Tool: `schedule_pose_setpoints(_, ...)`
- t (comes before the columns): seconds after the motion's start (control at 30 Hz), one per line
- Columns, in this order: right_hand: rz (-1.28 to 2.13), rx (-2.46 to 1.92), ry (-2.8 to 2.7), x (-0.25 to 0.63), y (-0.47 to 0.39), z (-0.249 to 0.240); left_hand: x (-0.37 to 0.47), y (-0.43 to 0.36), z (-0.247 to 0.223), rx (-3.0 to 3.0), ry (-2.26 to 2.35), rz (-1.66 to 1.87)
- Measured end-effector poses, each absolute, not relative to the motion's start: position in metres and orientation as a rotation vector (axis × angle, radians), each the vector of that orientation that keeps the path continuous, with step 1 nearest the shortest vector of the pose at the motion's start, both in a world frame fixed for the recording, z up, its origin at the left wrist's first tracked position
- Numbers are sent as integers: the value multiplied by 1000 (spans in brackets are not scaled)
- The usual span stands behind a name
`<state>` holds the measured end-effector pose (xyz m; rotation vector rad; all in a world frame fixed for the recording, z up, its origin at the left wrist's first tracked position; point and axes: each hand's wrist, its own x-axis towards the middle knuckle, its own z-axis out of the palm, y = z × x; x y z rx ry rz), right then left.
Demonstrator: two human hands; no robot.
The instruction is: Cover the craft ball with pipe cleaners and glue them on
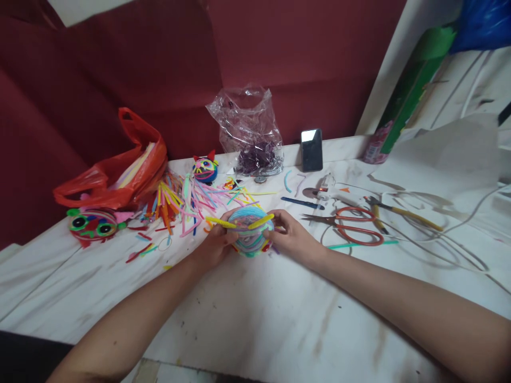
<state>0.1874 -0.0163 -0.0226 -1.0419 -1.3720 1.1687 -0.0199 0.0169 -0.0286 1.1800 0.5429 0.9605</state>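
On a white tabletop (239, 314), a green-and-red figure (92, 225) is sitting at nine o'clock from a round striped craft (250, 244). The person's left hand (221, 237) is gripping the craft's nine-o'clock side (two yellow strips (220, 222) are slanting beside its top), the right hand (288, 235) its three-o'clock side. A glue gun (331, 192) is lying toward two, scissors (357, 224) toward three.
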Motion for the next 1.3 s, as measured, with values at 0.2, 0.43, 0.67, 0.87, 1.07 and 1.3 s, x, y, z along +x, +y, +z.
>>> schedule_pose_setpoints(0.2,1237,-999,-1350,187,-17,-22,-13,14,-26,1204,581,990)
schedule_pose_setpoints(0.43,1222,-1034,-1342,184,-18,-25,-5,5,-21,1268,650,1024)
schedule_pose_setpoints(0.67,1274,-1058,-1274,187,-17,-23,-7,6,-28,1230,552,1022)
schedule_pose_setpoints(0.87,1297,-1044,-1276,189,-14,-27,-4,3,-25,1238,607,1049)
schedule_pose_setpoints(1.07,1245,-1060,-1342,187,-16,-26,2,-1,-20,1242,766,1084)
schedule_pose_setpoints(1.3,1200,-1129,-1372,187,-20,-21,2,0,-17,1269,817,1115)
